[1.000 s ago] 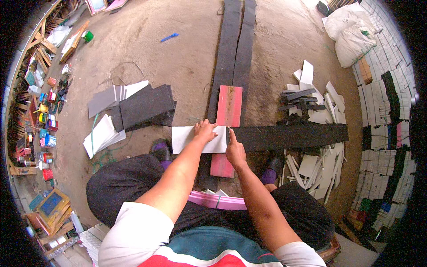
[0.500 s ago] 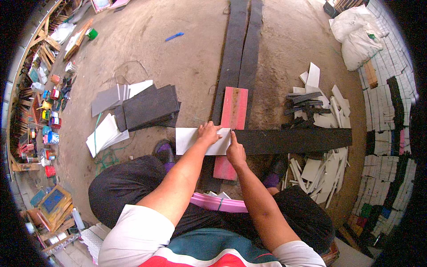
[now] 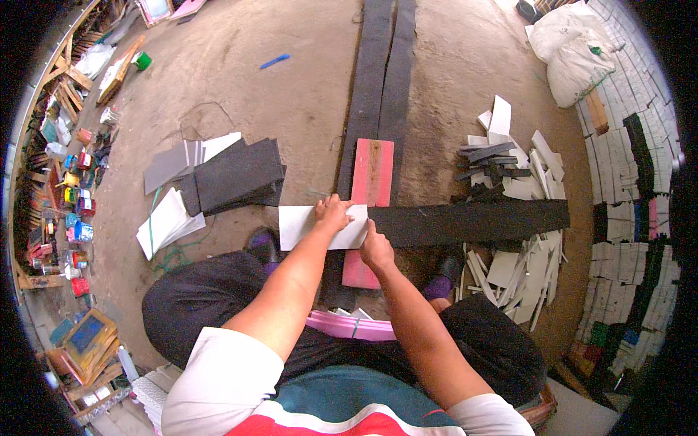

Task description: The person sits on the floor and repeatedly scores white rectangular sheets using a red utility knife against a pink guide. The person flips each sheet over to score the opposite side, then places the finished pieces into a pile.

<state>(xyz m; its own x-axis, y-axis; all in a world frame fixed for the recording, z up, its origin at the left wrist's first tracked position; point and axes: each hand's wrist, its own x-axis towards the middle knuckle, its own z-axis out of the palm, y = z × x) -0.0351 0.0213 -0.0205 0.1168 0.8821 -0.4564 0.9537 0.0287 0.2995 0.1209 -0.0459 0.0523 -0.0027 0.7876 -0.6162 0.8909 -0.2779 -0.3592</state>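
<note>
A white rectangular sheet (image 3: pixel 299 228) lies on a long black strip (image 3: pixel 472 222) that runs off to the right. My left hand (image 3: pixel 334 214) presses flat on the sheet, fingers spread. At the sheet's right edge, my right hand (image 3: pixel 376 251) is closed with its index finger extended along that edge. Whatever it grips is hidden or too small to make out. Under the strip, crossing it, lies a pink board (image 3: pixel 374 171) with a brown worn band down its middle.
Two long dark strips (image 3: pixel 367 87) stretch away on the floor. Stacked dark and white sheets (image 3: pixel 240 174) lie left; white and black offcuts (image 3: pixel 520 269) are heaped right. A pink bundle (image 3: pixel 349 325) rests by my lap. Paint containers (image 3: pixel 81 231) line the left; white sacks (image 3: pixel 571 54) stand far right.
My right hand has moved slightly toward me along the sheet's right edge. My left hand still presses on the sheet. The whole view has shifted a little.
</note>
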